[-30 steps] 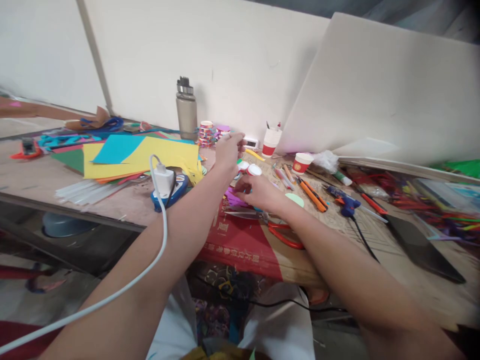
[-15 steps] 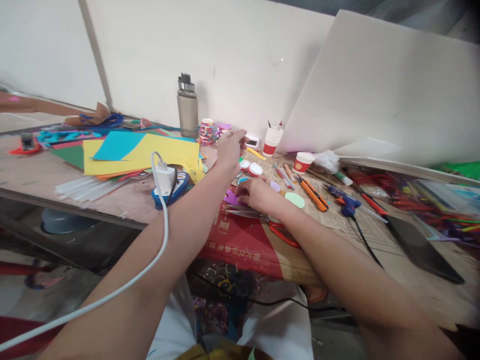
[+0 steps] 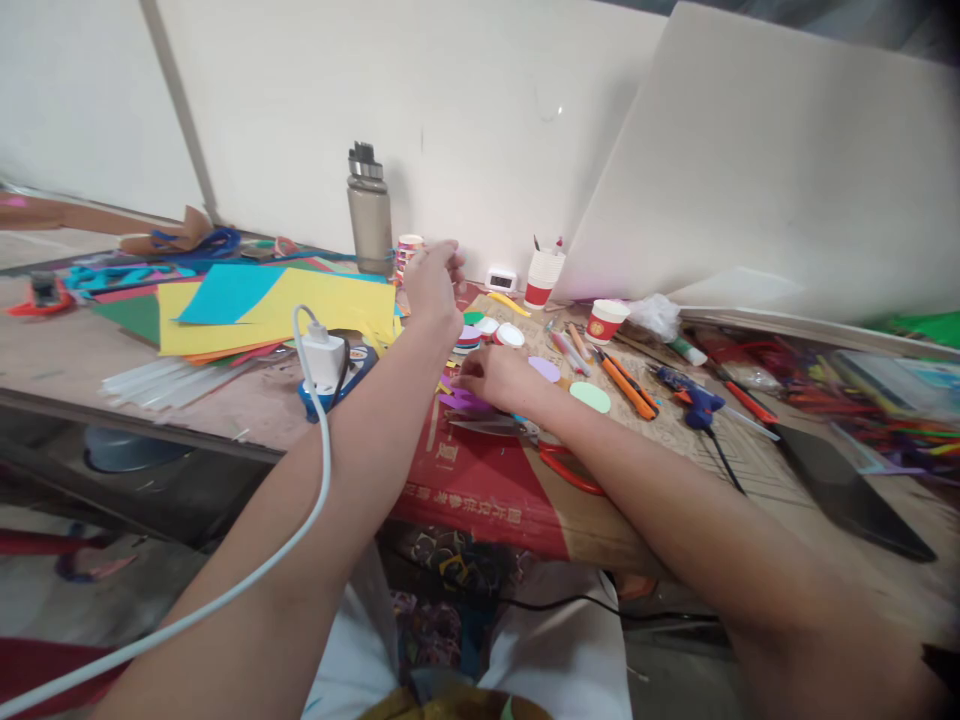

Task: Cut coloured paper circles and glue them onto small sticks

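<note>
White charger cable (image 3: pixel 247 585) crosses my left forearm, nearest camera. Red-handled scissors (image 3: pixel 525 440) lie on cardboard sheet (image 3: pixel 517 490), blades pointing left, just below right hand. My right hand (image 3: pixel 491 378) rests flat, fingers pressing purple paper cutout (image 3: pixel 461 400) onto worktop (image 3: pixel 67 350); cutout sits at fingertips, left of palm. Left hand (image 3: pixel 433 280) raised farther back, fingers curled together; pinched item, if any, I cannot tell. Beyond: tape rolls (image 3: pixel 407 255), grey bottle (image 3: pixel 370 210).
</note>
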Tool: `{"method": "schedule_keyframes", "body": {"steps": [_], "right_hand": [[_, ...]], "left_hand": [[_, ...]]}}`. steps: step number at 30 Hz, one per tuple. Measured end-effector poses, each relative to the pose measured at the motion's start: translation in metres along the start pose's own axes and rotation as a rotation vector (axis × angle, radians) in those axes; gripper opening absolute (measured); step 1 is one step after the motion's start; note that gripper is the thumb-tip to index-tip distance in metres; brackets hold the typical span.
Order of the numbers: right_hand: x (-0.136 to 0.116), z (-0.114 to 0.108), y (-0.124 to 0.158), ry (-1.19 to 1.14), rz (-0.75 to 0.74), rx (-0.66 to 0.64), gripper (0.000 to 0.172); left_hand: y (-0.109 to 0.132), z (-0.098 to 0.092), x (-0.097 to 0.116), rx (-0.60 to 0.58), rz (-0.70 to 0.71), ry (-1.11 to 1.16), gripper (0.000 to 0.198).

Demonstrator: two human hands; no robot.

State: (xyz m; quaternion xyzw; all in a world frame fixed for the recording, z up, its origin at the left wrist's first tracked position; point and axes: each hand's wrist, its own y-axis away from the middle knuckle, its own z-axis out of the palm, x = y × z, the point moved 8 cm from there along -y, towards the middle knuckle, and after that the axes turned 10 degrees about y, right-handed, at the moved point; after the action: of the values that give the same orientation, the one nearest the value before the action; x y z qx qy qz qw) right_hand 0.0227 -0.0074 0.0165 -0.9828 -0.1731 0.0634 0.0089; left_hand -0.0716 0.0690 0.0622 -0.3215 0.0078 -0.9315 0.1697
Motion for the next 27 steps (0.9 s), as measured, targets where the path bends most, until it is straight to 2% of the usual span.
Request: {"method": "schedule_keyframes", "body": {"steps": [7,13,20,27], "right_hand": [[-0.013,0.003,-0.007,0.137,0.003,-0.053,0.017],[-0.005,0.002,-0.004,0.012,0.042,-0.009,0.014],[0.014,0.001,-0.007,-0.364,0.017,-0.019,0.011],[0.033,0.001,-0.011,-1.070,0.095,-0.001,0.011]], "left_hand": [[0.001,0.001,-0.004,-0.002,-0.041,-0.022,0.014],[0.003,0.002,-0.004,-0.009,-0.033,-0.025,0.015],[0.003,0.003,-0.009,-0.034,-0.053,-0.023,0.016],[0.001,0.003,-0.008,-0.041,-0.040,-0.047,0.016]]}}
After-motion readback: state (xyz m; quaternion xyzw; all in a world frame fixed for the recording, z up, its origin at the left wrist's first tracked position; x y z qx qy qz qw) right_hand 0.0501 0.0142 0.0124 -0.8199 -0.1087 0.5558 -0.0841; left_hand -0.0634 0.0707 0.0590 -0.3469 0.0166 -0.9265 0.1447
